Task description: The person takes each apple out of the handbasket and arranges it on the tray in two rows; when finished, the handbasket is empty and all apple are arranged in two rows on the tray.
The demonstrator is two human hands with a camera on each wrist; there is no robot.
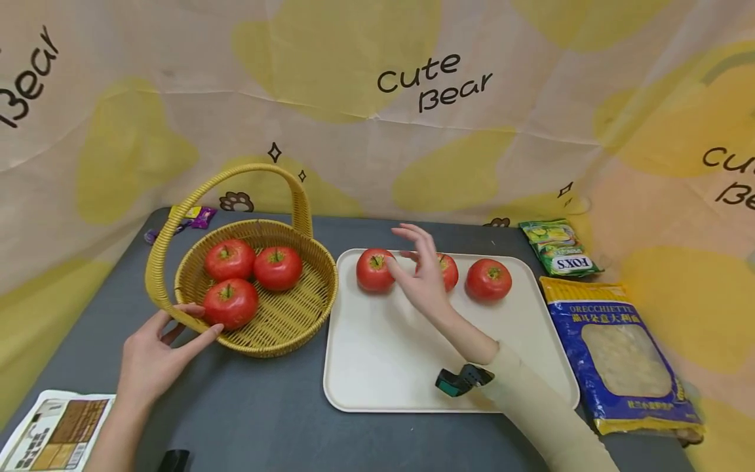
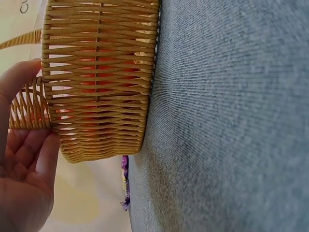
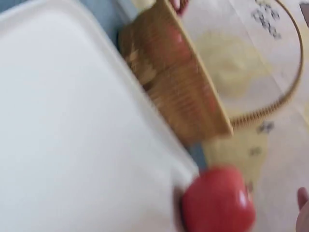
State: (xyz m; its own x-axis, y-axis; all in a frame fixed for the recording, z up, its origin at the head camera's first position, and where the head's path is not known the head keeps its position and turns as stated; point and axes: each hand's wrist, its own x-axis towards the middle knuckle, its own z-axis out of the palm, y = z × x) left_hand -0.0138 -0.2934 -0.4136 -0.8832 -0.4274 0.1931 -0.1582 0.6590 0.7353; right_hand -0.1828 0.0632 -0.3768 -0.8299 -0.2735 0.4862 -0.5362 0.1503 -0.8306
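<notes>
Nearest, a cream sleeve (image 1: 537, 406); then right hand (image 1: 425, 283) over the white tray (image 1: 383, 354), fingers loosely spread, gripping nothing though perhaps brushing an apple (image 1: 371, 275). Left hand (image 1: 154, 354) curled round the handle (image 1: 155, 269) of the basket (image 1: 295, 318). Best to steady that handle and cup fruit from above, sparing neighbours. Three apples (image 1: 231, 305) basketed, three on the tray. Beneath, grey desk (image 1: 265, 419); behind, cloth (image 1: 206, 65) lettered "Cute Bear".

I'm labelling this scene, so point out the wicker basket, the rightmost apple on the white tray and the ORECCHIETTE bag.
Wicker basket (image 1: 297, 303), head view: bare woven floor.
Rightmost apple (image 1: 487, 284), head view: red skin near its middle.
ORECCHIETTE bag (image 1: 627, 360), head view: pale window.
</notes>
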